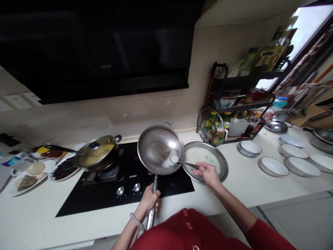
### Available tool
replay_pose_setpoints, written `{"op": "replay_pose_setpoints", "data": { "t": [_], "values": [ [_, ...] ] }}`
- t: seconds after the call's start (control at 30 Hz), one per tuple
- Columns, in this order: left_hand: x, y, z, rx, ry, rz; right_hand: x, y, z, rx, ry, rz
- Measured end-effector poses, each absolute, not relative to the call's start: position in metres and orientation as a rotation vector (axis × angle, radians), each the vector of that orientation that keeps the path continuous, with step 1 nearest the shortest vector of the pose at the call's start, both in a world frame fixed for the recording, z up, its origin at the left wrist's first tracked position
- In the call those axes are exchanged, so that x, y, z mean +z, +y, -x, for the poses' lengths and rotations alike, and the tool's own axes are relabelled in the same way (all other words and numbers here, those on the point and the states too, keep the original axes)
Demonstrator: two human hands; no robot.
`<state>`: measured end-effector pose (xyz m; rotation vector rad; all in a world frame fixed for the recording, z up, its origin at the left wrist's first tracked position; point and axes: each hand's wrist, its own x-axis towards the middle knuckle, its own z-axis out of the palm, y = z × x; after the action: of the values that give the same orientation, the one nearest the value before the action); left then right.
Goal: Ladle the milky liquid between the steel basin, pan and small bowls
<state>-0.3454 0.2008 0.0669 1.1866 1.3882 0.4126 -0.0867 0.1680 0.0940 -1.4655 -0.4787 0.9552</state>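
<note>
My left hand (pixel 150 198) is wrapped round the long handle of a steel wok (pixel 153 146), which is tilted to the right above the right burner. In my right hand (pixel 206 173) is the handle of a ladle (pixel 174 158). The ladle's bowl is inside the wok, at its lower right, over a small pool of whitish liquid (pixel 167 163). Just right of the wok, partly under its rim, stands a wide metal basin (pixel 224 166) holding a milky white liquid with pale lumps.
A lidded pan (pixel 97 152) sits on the left burner, its handle pointing left. Plates of food (pixel 31 177) stand farther left. A glass lid (pixel 211 126) leans on a black rack (pixel 244 106). Several bowls (pixel 273 166) stand on the right counter. The range hood (pixel 104 52) hangs overhead.
</note>
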Motion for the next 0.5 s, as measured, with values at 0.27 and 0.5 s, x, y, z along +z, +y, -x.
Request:
{"op": "replay_pose_setpoints", "data": {
  "t": [0.27, 0.5],
  "values": [
    [0.064, 0.202, 0.346, 0.428, 1.373, -1.185, 0.101, 0.158, 0.078, 0.94, -0.475, 1.395],
    [0.063, 0.202, 0.348, 0.43, 1.364, -1.185, 0.113, 0.135, 0.057, 0.89, -0.477, 1.385]
  ]
}}
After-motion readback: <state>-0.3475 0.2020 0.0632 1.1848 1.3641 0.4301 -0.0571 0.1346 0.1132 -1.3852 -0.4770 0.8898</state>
